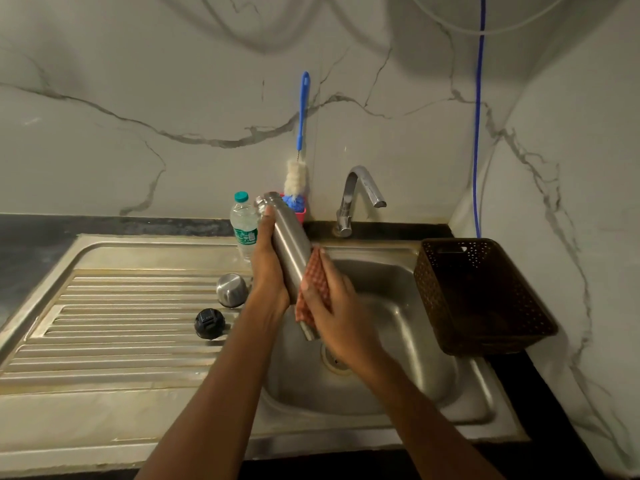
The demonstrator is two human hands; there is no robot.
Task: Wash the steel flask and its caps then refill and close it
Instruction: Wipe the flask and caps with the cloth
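Steel flask [289, 251] at centre frame, uncapped, tilted with its mouth up toward the upper left and its base down over the sink [391, 386] bowl. Left hand [268, 268] wrapped round the upper body, thumb near the neck, fingers closed firmly on the metal. Right hand [334, 306] closed on a red checked cloth [313, 285], pressing it against the lower half of the flask; the base pokes out just below that palm.

Step in hand, by my reading: wiping or scrubbing the outside. To do it well, the left hand should turn the flask while the cloth hand runs the length of it, so no strip is missed; the shoulder under the left fingers and the bottom rim need their own pass. Keep it over the bowl so drips fall there. Wet steel is slippery, so the upper grip wants to stay snug.

Both grips sit on the flask itself, one high, one low, with a bare band of steel between them.

Outward: steel cap [232, 289] standing on the ribbed draining board, left of the hands; black cap [209, 323] just below it, apart from it. Plastic water bottle [243, 226] with a teal lid behind the left hand, likely the refill. Bottle brush [300, 143] leans on the wall at upper centre. Tap [360, 195] shows no water running. Brown basket [481, 296] at right of the sink.
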